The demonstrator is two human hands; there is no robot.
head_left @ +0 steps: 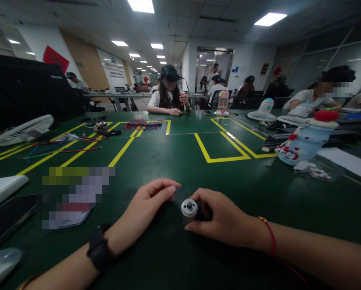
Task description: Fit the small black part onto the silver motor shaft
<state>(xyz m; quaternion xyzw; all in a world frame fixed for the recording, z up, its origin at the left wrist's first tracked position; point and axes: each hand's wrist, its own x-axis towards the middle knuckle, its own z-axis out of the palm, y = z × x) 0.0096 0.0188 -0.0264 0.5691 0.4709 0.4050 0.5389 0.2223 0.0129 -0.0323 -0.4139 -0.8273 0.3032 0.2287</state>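
A small silver cylindrical motor [189, 213], with a dark shaft and small holes in its end face, stands upright on the green table. My right hand [223, 215] grips it from the right, thumb on the near side and index finger on the far side. To the left of the motor is my left hand [153, 203], its fingers extended and slightly curved, the thumb lying close to the fingertips. It holds nothing and does not touch the motor. A black watch is on my left wrist, a red cord on my right.
Bundled red and blue wires [144, 124] lie at the table's far side, near yellow tape lines. At right stand a light-blue bottle [307, 139] and a white fan [261, 114]. Another fan [23, 131] lies left. A person [168, 94] sits opposite.
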